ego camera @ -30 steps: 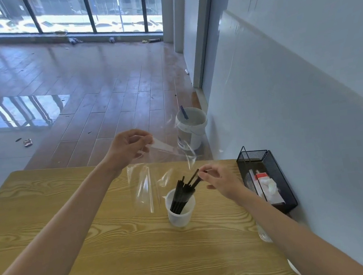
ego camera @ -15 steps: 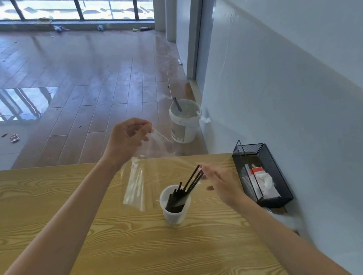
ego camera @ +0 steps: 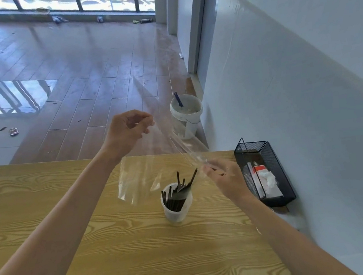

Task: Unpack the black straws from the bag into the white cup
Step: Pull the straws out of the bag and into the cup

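Straws: the black straws [ego camera: 176, 195] stand bunched in the white cup [ego camera: 177, 208], tips fanning above its rim; none shows outside the cup.
Cup: upright on the table [ego camera: 126, 253], toward the far right part, near the black mesh tray [ego camera: 269, 172] that sits at the right edge.
Bag: the clear bag [ego camera: 148, 175] hangs above the table beyond the cup, stretched between both hands; it looks empty.
Left hand [ego camera: 127, 132]: raised over the far edge, fingers curled, pinching the bag's upper end.
Right hand [ego camera: 224, 177]: just right of the cup, fingers pinching the bag's lower end.
Progress: unpacking looks done.
Left to do: probably only putting the empty bag aside.
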